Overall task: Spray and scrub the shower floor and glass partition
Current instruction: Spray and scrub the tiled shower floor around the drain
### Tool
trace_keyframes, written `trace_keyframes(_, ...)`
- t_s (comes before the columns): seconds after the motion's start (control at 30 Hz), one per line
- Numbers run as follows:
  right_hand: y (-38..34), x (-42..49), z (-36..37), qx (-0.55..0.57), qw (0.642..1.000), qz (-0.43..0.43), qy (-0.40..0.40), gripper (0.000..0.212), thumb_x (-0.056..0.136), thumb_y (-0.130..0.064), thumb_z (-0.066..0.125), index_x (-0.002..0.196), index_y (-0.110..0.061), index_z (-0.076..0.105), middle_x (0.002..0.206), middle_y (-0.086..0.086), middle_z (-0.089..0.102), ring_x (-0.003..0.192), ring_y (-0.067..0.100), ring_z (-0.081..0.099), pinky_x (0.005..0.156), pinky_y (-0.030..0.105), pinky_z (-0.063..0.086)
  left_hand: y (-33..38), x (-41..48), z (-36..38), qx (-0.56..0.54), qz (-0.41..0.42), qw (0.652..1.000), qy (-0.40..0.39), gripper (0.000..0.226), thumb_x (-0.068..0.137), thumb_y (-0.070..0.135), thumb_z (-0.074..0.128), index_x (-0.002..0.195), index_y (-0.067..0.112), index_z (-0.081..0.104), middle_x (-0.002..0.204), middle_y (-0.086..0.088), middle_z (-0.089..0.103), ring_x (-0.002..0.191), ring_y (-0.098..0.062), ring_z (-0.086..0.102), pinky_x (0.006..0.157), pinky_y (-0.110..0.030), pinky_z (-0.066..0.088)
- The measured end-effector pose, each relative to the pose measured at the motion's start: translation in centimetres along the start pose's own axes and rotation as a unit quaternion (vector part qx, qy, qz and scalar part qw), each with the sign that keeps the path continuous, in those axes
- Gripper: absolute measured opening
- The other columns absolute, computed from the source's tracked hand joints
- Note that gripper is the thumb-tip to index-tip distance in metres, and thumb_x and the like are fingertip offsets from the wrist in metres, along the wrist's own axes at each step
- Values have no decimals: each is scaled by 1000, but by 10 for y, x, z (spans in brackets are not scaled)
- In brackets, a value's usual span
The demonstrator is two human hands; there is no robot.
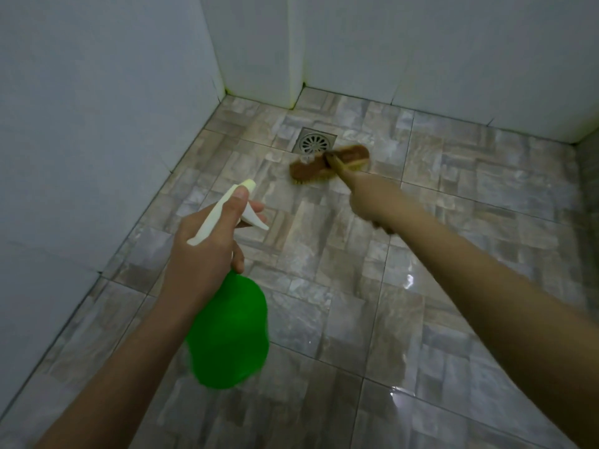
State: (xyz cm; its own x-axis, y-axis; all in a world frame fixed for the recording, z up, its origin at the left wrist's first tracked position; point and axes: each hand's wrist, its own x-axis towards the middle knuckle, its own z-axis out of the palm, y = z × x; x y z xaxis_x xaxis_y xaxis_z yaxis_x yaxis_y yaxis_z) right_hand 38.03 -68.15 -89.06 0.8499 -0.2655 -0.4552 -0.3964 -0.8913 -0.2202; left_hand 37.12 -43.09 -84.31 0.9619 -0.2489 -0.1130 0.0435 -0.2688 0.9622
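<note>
So here's my two-handed setup for the shower. My left hand grips the green spray bottle by the neck. Its fingers are curled round under the white trigger head with one hooked over the trigger and the thumb lying on top, so I can fire a squirt without regripping. The bottle hangs in the air over the near-left part of the floor, with the nozzle aimed ahead toward the spot being scrubbed.

My right hand is stretched out and clenched around the handle of the brush. It's blurry, but the grip looks like a full wrap, which I'd say you need for pushing down hard. The brush head sits bristles-down on the tiles, just beside the drain near the far corner where the white walls meet. That's a sensible place to work, I reckon, since the gunk and runoff should collect there.

The tiles nearer me have a wet shine, so my guess is the floor is well sprayed and I'm mid-scrub. The glass partition isn't in view at all, so that half looks like it's yet to come. The main risk I can see is slipping on those glossy tiles.
</note>
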Motion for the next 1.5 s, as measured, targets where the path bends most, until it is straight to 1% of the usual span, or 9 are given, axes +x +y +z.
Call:
trace_keyframes(0.13, -17, 19, -11, 63, 998, 27, -3, 85, 95, -1, 31, 143, -57, -12, 122, 24, 50, 54, 24, 58, 32, 22, 42, -10, -1, -7, 3, -6, 1000, 12, 33, 87, 68, 50, 83, 48, 76, 92, -2, 78, 76, -47, 68, 54, -41, 48)
trace_keyframes(0.27, -32, -35, 25, 62, 997, 37, -42, 92, 93, 1, 33, 142, -55, -20, 85, 16, 54, 53, 25, 60, 37, 32, 49, -14, -2, -15, -6, -24, 999, 29, 34, 95, 60, 50, 82, 44, 77, 89, 4, 78, 47, -29, 55, 55, -36, 46)
trace_keyframes(0.43, -46, 44, -3, 54, 998, 14, 16, 80, 93, 0, 36, 152, -39, -2, 83, 17, 54, 56, 26, 59, 37, 29, 46, -11, -6, -27, -7, -28, 998, 52, 34, 93, 60, 50, 82, 42, 77, 93, 6, 79, 69, -50, 65, 55, -35, 46)
trace_keyframes(0.7, -16, -138, 39, -36, 994, 16, -104, 75, 99, -11, 32, 146, -49, -12, 72, 2, 55, 52, 13, 57, 48, 26, 53, -3, -34, -66, -1, -47, 993, 107, 40, 99, 54, 49, 87, 29, 78, 95, 9, 79, 38, -16, 49, 51, -26, 44)
trace_keyframes(0.83, -35, -193, 52, -73, 984, -22, -158, 89, 98, -12, 36, 138, -50, -33, 67, -3, 49, 51, 8, 49, 44, 22, 37, -2, -50, -86, -14, -54, 990, 128, 32, 81, 69, 53, 77, 48, 77, 94, 6, 79, 69, -47, 65, 54, -29, 43)
trace_keyframes(0.93, -63, -135, 61, -55, 993, -57, -82, 91, 93, -1, 37, 146, -43, -24, 67, 5, 49, 49, 16, 49, 40, 26, 35, -4, -65, -93, -3, -40, 988, 149, 26, 85, 64, 54, 77, 53, 76, 95, 7, 79, 82, -58, 63, 51, -28, 44)
trace_keyframes(1.13, -93, -116, 60, -22, 994, -19, -103, 93, 92, 3, 38, 146, -40, -24, 72, 15, 54, 57, 27, 63, 48, 37, 56, -11, -92, -102, -22, -37, 985, 169, 29, 87, 65, 53, 78, 50, 76, 96, 4, 78, 71, -52, 61, 55, -31, 44)
trace_keyframes(1.3, -95, -145, 77, -23, 991, -70, -111, 91, 92, 1, 34, 144, -45, -25, 70, 10, 53, 51, 23, 60, 42, 33, 51, -8, -115, -114, -48, -63, 978, 193, 31, 93, 56, 51, 74, 51, 76, 95, 8, 79, 39, -17, 47, 51, -27, 42)
trace_keyframes(1.5, -122, -80, 44, -55, 991, -83, -93, 86, 96, -2, 34, 145, -52, -16, 81, 21, 58, 57, 29, 64, 40, 34, 54, -6, -139, -135, -57, -55, 968, 237, 34, 98, 51, 51, 74, 52, 76, 93, 9, 79, 47, -24, 50, 51, -27, 43)
